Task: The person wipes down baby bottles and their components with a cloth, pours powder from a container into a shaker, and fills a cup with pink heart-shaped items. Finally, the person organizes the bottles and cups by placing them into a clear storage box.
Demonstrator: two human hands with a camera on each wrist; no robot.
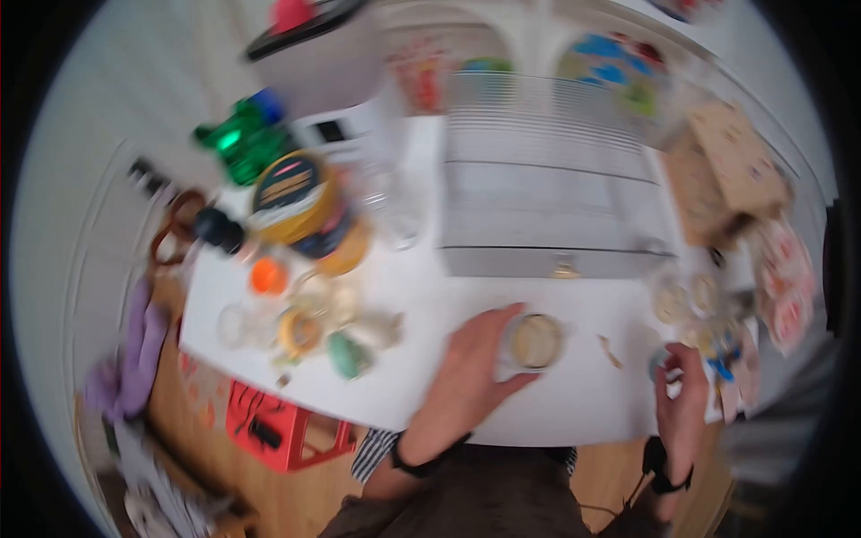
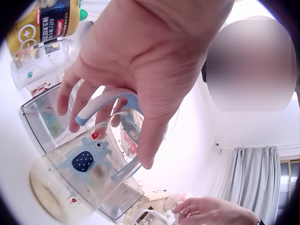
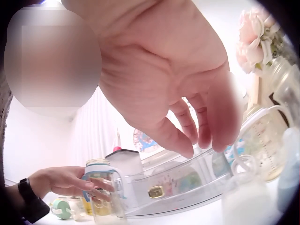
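Near the front edge of the bench [image 1: 574, 403], toward its middle, a clear bottle [image 1: 535, 342] stands upright, neck up, with blue-and-white handles [image 2: 105, 104] and a blue bear print on its wall. The left hand [image 1: 466, 372] has hold of it: the grip is partly closed, fingers round the far side and thumb on the near side, by the handles. In the head view the bottle sits at 2 o'clock from that hand, within the grip.

At about 4 o'clock from the bottle, well apart from it, the right hand [image 1: 682, 394] has its fingers bent and a gap behind the fingertips. A small pale-blue thing [image 1: 659, 363] seems to be at those tips, but the head view is blurred, and I cannot tell whether they pinch it.

A thin brownish piece [image 1: 610, 351] lies between bottle and right hand. At 12 o'clock from the bottle is a clear case [image 1: 552, 206] with a gold latch; at 10 o'clock, a yellow tub [image 1: 291, 197]; at 9 o'clock, a small green thing [image 1: 345, 354]. Below the bench, toward 8 o'clock, is a red stool [image 1: 278, 435].
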